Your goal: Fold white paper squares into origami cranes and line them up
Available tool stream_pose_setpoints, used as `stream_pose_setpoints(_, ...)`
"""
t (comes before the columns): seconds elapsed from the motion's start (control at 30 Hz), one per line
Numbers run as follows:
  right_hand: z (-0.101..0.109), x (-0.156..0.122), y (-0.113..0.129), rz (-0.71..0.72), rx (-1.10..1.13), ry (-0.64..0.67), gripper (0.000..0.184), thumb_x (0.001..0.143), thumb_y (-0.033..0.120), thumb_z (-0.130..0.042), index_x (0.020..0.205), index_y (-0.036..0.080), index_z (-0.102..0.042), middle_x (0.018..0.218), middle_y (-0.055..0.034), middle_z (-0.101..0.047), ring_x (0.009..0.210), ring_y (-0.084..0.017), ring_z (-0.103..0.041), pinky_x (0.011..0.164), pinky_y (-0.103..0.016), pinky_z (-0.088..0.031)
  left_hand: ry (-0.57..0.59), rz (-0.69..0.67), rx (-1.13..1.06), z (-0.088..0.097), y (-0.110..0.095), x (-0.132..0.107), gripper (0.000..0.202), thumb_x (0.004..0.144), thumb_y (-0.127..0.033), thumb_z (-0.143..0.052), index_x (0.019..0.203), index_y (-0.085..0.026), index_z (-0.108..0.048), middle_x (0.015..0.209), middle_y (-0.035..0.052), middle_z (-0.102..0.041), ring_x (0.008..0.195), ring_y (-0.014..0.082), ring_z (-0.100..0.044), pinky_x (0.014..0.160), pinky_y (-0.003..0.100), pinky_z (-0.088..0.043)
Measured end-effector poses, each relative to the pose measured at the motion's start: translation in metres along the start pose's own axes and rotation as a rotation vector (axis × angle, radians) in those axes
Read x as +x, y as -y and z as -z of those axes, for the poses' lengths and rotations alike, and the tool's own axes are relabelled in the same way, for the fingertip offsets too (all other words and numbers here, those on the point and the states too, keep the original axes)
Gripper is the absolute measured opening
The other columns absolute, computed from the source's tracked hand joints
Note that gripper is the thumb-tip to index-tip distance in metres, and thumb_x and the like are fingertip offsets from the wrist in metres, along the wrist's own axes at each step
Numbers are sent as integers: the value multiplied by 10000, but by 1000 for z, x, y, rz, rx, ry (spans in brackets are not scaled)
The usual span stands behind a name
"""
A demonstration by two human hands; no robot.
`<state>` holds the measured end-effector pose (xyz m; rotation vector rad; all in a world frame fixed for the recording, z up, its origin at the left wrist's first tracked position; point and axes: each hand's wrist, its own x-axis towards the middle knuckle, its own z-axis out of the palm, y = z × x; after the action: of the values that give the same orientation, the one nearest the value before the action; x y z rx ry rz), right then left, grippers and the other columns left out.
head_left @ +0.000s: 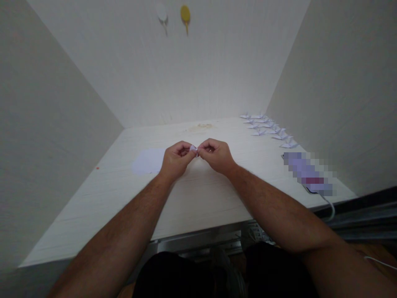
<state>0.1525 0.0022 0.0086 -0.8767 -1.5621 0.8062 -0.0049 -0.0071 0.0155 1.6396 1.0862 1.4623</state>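
Observation:
My left hand [176, 159] and my right hand [215, 155] meet above the middle of the white table [198, 194]. Both pinch a small folded piece of pale lilac paper [193, 148] between thumbs and fingertips; only its tip shows between the hands. A flat sheet of the same pale paper [148, 161] lies on the table just left of my left hand. Several finished folded paper figures [269, 127] stand in rows at the table's far right.
A blurred-out flat object [308, 173] with a white cable [328, 205] lies near the right edge. White walls close in on three sides. Two small hooks [185, 15] hang on the back wall. A faint brown stain [201, 127] marks the far tabletop.

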Motion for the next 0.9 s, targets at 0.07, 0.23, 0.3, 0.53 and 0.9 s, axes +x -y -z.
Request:
stream_pose_setpoints(0.07,0,0,0,-11,-1,-16,101,743,257,-666,705,165,-650,628,1,-655,555,-97,-553,525,-219,-430,6,-9,4,0,0,0,152,688,-264,-771,739,-167,-665,695,9,-686,643,116,-620,630,248,-505)
stream_pose_setpoints(0.23,-1,0,0,-1,23,3,98,750,252,-653,708,164,-649,612,12,-637,531,-84,-526,530,-218,-432,37,-8,-11,0,-1,1,137,715,-263,-745,765,-168,-660,705,9,-678,665,117,-616,668,259,-500)
stream_pose_setpoints(0.3,0,0,1,3,32,14,103,752,261,-656,715,165,-654,618,12,-641,535,-83,-528,534,-217,-437,32,0,-8,0,-2,0,127,720,-259,-740,750,-168,-657,697,10,-674,659,117,-610,664,257,-495)
stream_pose_setpoints(0.53,-1,-1,7,-37,41,36,107,752,264,-659,712,166,-644,622,10,-648,531,-80,-528,521,-210,-432,5,44,-72,-2,-5,-1,140,720,-277,-740,709,-170,-652,663,12,-656,637,117,-594,655,259,-486)
stream_pose_setpoints(0.9,-6,-3,4,-70,35,-28,165,752,319,-680,725,168,-618,622,9,-635,534,-87,-532,517,-214,-434,-24,80,-272,-7,4,0,123,703,-250,-743,711,-187,-638,692,-13,-620,656,105,-557,677,251,-464)
